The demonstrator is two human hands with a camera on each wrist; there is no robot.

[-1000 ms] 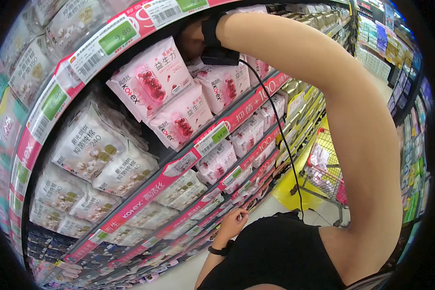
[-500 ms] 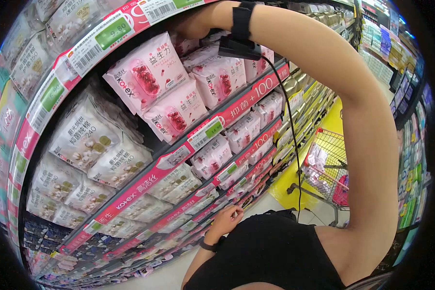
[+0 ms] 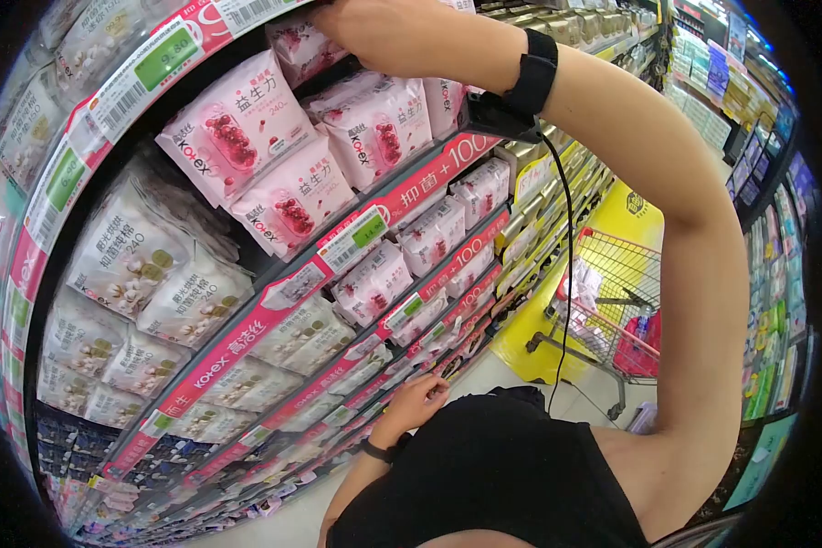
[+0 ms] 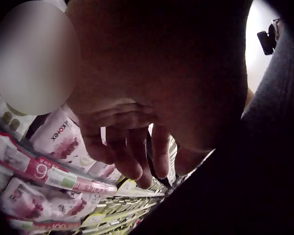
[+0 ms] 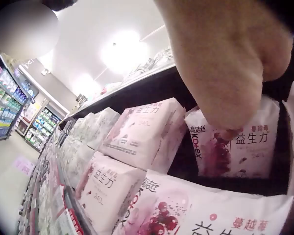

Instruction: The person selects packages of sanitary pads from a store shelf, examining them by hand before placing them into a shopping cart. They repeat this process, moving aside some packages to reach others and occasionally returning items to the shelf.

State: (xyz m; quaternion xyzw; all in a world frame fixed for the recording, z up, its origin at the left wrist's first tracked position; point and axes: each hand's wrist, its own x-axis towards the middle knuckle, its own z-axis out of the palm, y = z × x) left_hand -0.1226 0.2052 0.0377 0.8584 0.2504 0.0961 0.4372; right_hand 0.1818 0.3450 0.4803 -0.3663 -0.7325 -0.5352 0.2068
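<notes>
In the head view my right hand (image 3: 397, 38) is at the upper shelf, holding a pink pack of sanitary pads (image 3: 301, 47) by its upper part. The right wrist view shows this pack (image 5: 255, 164) standing with its printed front out, behind the front row; the hand (image 5: 223, 63) covers its top and hides the fingertips. Two stacked pink packs (image 3: 233, 132) and another pink pack (image 3: 379, 128) sit in front. Low beside the body, my left hand (image 3: 416, 400) hangs with loosely curled fingers (image 4: 132, 169) and nothing in them.
White packs (image 3: 128, 256) fill the shelf to the left. A price rail (image 3: 132, 91) runs over the opening, and a red shelf edge (image 3: 420, 192) runs below the pink packs. A shopping cart (image 3: 612, 292) holding goods stands in the aisle. A black cable (image 3: 568, 247) hangs from the right wrist.
My right hand has come from deep in the shelf towards its front, bringing a pink pack into view beside it. The left hand stays low, loosely curled. The view has shifted slightly.
</notes>
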